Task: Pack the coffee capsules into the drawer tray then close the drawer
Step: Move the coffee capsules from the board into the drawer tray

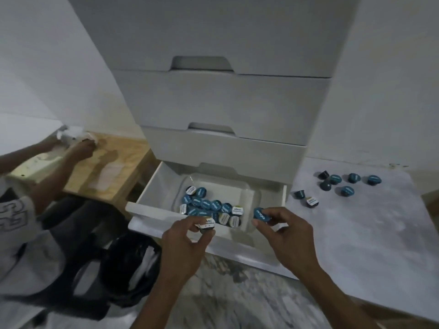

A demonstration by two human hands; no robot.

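Note:
The bottom drawer (147,198) of a white cabinet stands pulled out. Inside it sits a clear plastic tray (249,193) holding several coffee capsules (209,206), mostly blue-lidded, a few white-lidded. My left hand (185,243) hovers over the drawer's front edge, pinching a white-lidded capsule (206,223). My right hand (282,231) is beside it to the right, gripping a blue-lidded capsule (261,214) over the tray's right end. Several more loose capsules (339,185) lie on the white surface to the right of the drawer.
Three shut drawers (221,103) rise above the open one. A second person's hand (80,149) rests on a wooden board (118,167) at the left, near crumpled white paper. A black bag (133,264) lies on the marbled floor below the drawer.

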